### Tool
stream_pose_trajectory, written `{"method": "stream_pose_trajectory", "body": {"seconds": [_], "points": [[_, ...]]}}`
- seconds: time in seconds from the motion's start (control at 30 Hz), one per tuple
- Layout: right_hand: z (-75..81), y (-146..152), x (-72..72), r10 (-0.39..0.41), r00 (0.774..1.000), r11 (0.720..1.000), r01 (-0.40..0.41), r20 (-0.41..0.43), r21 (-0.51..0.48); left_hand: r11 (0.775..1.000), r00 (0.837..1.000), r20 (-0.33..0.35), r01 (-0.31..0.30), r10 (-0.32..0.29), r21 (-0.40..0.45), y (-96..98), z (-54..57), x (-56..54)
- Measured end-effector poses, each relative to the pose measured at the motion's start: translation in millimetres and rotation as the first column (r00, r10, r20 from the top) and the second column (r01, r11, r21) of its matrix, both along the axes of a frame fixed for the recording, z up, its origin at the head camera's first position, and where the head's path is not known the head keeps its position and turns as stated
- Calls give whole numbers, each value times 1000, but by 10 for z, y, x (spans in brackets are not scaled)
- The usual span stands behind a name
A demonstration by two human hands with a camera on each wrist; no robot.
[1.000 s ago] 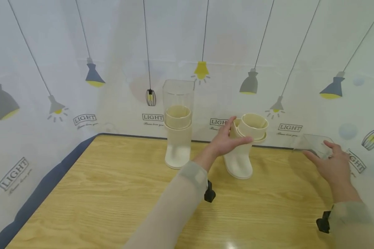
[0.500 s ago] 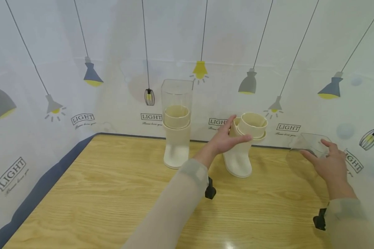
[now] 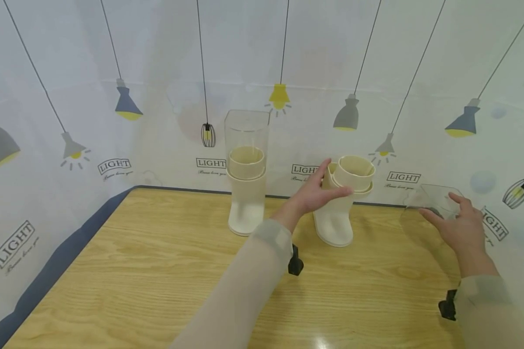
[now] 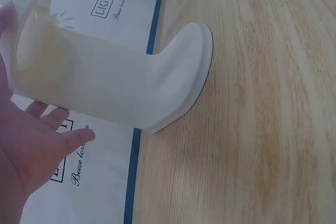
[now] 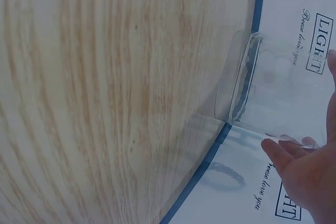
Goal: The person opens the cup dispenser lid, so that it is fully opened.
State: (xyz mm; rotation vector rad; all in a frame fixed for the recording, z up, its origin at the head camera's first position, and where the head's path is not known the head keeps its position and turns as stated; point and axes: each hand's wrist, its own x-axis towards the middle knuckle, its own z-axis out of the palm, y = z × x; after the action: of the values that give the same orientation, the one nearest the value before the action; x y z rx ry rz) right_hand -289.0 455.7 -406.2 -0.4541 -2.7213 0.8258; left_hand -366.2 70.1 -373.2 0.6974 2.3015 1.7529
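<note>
My left hand (image 3: 311, 198) grips the upper part of a cream, boot-shaped dispenser base (image 3: 333, 224), its thumb across the front and fingers around the left side. The base stands upright on the table with a round collar at its top; the left wrist view shows its flared foot (image 4: 181, 72) flat on the wood. Over at the right, my right hand (image 3: 463, 232) holds a clear plastic container (image 3: 440, 195) between thumb and fingers. In the right wrist view this container (image 5: 278, 95) stands near the table's back edge, some fingers partly hidden behind the palm.
Left of my left hand stands a second cream base (image 3: 247, 206) with a clear container (image 3: 246, 127) fitted on top. The wood table (image 3: 148, 271) ends at a printed backdrop (image 3: 166, 97) close behind these things. Black wrist mounts (image 3: 295, 261) jut from both sleeves.
The head view has shifted slightly. Both hands keep their places on the cream base and the clear container.
</note>
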Motion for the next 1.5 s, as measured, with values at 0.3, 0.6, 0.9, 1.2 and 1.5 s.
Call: {"method": "stream_pose_trajectory", "body": {"seconds": [0.3,0.6,0.9,1.2,1.5], "points": [[31,-43,-7,10,1000,1000,-10,11,-10,1000,999,45,-15,14,8,-76,16,83],[108,-93,54,8,996,999,-11,-90,-30,1000,1000,-7,-25,25,5,-159,-23,190],[302,-286,231,41,983,996,-54,-181,-68,998,999,-31,19,-20,-60,-515,-59,487],[466,-738,553,135,959,985,-157,-250,-72,999,998,-50,47,-48,-24,-852,-3,820],[533,-1296,793,296,858,932,-356,-419,-70,998,994,-95,54,-55,-13,-1129,97,1135]]}}
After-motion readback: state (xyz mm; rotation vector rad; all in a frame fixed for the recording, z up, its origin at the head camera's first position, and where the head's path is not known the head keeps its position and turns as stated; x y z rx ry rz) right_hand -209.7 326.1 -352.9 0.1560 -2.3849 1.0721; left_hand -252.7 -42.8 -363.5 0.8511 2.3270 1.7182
